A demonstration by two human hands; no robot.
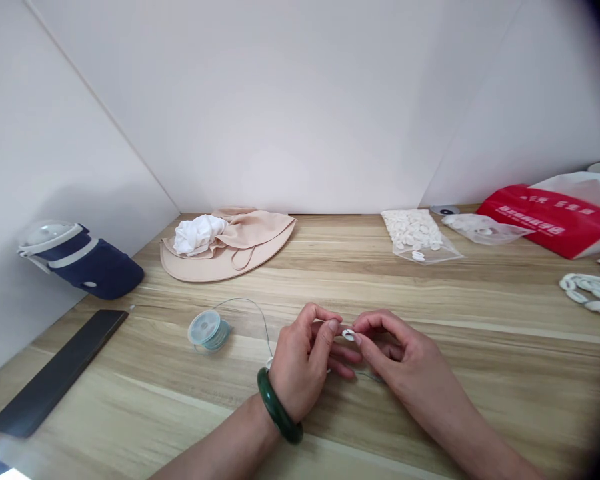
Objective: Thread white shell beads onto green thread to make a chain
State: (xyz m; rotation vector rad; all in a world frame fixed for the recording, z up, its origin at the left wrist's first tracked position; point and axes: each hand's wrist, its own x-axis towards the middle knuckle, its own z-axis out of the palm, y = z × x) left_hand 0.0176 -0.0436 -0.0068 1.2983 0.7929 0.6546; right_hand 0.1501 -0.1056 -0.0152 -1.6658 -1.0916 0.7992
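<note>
A small white shell [349, 335], cowrie-like with a dark slit, sits between my two hands above the table. My right hand [405, 353] pinches its right side with thumb and forefinger. Just left of the shell, my left hand [303, 353] has thumb and forefinger pressed together; what lies in that pinch is too small to make out. Its other fingers stretch out below the shell. A thin blue-green thread [265, 320] runs from a spool [210, 331] to behind my left wrist, which wears a green bangle [279, 408]. More thread shows under my right hand.
A bag of white shells [414, 230] and a smaller clear bag [483, 228] lie at the back right, near a red and white package [555, 217]. Strung shells [593, 290] are at far right. A beige hat [230, 247], blue jug [90, 263] and black strip [60, 370] are leftward.
</note>
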